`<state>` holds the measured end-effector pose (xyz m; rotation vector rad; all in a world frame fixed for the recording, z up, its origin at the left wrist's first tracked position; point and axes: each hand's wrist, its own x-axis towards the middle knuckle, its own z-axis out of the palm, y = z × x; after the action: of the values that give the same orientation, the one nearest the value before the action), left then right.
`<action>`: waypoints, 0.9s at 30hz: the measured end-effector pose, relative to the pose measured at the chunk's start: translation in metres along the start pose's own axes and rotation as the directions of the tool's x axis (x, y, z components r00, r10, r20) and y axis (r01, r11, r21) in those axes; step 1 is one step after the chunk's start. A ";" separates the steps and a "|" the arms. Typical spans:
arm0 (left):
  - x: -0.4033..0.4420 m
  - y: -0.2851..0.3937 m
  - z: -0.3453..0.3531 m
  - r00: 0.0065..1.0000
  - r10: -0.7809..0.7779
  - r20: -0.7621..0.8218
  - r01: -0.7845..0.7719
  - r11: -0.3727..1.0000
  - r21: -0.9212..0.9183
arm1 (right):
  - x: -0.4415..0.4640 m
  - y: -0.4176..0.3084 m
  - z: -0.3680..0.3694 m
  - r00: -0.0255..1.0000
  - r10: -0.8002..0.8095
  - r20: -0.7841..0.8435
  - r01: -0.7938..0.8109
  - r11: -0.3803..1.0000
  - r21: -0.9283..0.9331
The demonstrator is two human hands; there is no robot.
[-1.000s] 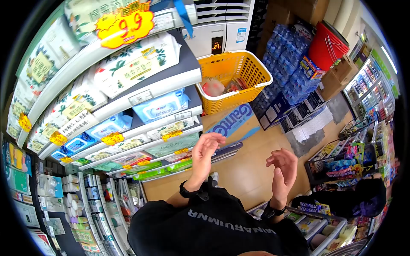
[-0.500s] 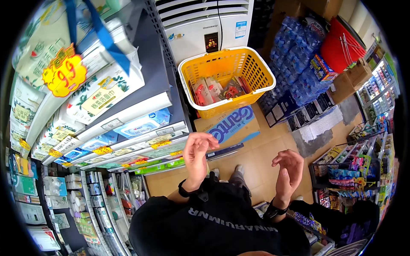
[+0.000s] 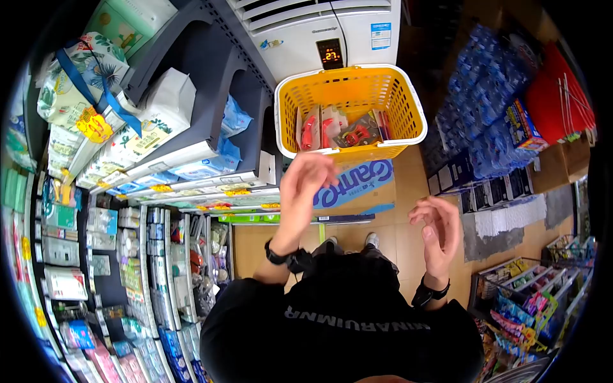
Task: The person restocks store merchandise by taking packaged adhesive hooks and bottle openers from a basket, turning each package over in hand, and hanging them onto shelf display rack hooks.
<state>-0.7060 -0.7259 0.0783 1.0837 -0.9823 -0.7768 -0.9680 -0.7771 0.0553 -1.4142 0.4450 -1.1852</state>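
A yellow shopping basket [image 3: 348,154] with a white rim sits on a cardboard box [image 3: 357,185] with blue lettering. In it lie several packaged goods, among them a red-and-white pack [image 3: 311,131] and a dark pack with a red item [image 3: 357,133]. Just below the basket's front rim is my left hand [image 3: 306,182], fingers loosely bent and nothing seen in them; whether it touches the rim I cannot tell. My right hand [image 3: 440,233] hovers over the floor to the right of the box, fingers half curled and apart, holding nothing.
Shelves of tissue packs [image 3: 150,127] and wipes line the left. Behind the basket stands a white air conditioner [image 3: 297,48]. Bottled water packs [image 3: 479,96] and a red bucket [image 3: 559,96] are stacked at right. A rack of snacks [image 3: 523,300] stands lower right.
My left hand has risen toward the basket's front rim. My right hand is slightly higher, with little change in its curl. The view has shifted, and the basket appears a little farther right.
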 end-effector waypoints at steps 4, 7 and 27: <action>0.071 -0.014 0.013 0.990 -0.048 0.135 0.032 0.993 0.118 | 0.023 0.009 -0.016 0.998 0.040 0.058 -0.042 0.998 0.038; 0.129 -0.057 0.009 0.968 -0.186 0.167 0.157 0.972 0.174 | 0.034 0.015 -0.021 0.994 0.073 0.084 -0.075 0.997 0.026; 0.251 -0.255 -0.022 0.748 -0.640 0.174 0.138 0.406 0.903 | 0.066 0.052 0.002 0.989 0.147 0.002 -0.146 0.988 -0.049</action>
<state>-0.6022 -1.0168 -0.1033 2.1530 -1.6887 -1.0356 -0.9201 -0.8431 0.0346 -1.4011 0.5671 -1.0574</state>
